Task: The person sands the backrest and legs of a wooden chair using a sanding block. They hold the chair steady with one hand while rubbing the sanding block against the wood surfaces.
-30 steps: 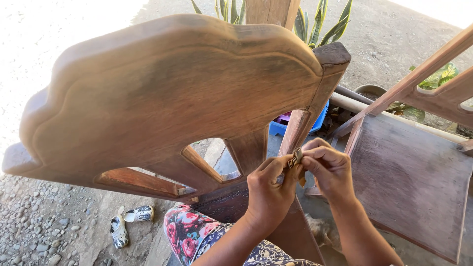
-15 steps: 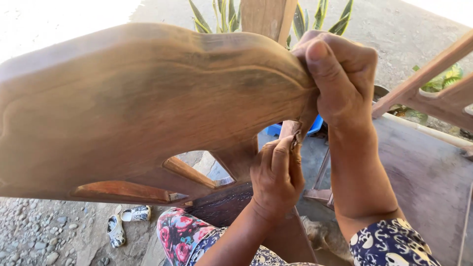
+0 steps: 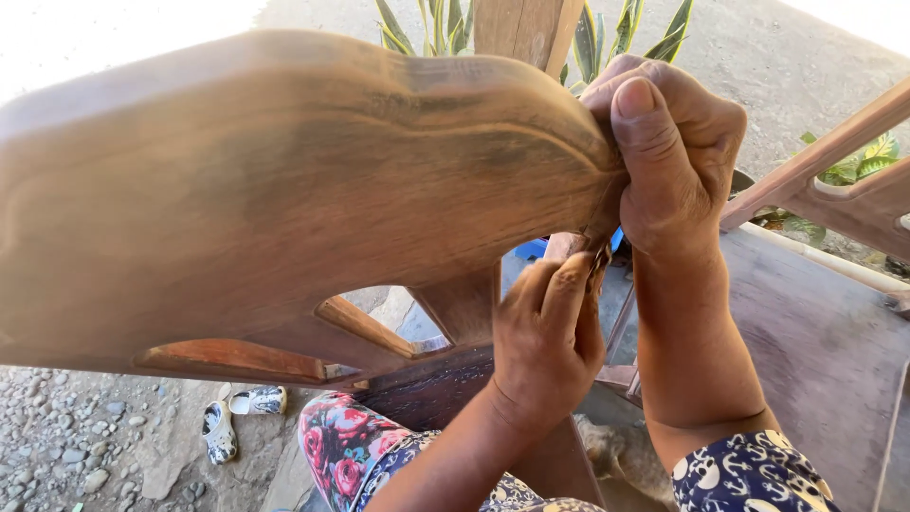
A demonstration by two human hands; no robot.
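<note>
The left hand [image 3: 545, 332] was nearest, its grip closed around something small and brownish just under the carved wooden panel [image 3: 284, 190]; what it pinched could not be told. Above it, the right hand [image 3: 678, 152] gripped the panel's right end, thumb pressed to the face. The panel was held up tilted. Farther off stood another wooden frame [image 3: 825, 171], sandals [image 3: 237, 412] on gravel, and a striped plant [image 3: 597, 38].

Bright daylight is washing out the gravel ground [image 3: 66, 446], where a pair of pale sandals [image 3: 237, 412] is lying. Striped-leaf plants [image 3: 607, 38] are growing behind a wooden post [image 3: 521, 28], and a wooden frame [image 3: 834, 180] is leaning at the right.
</note>
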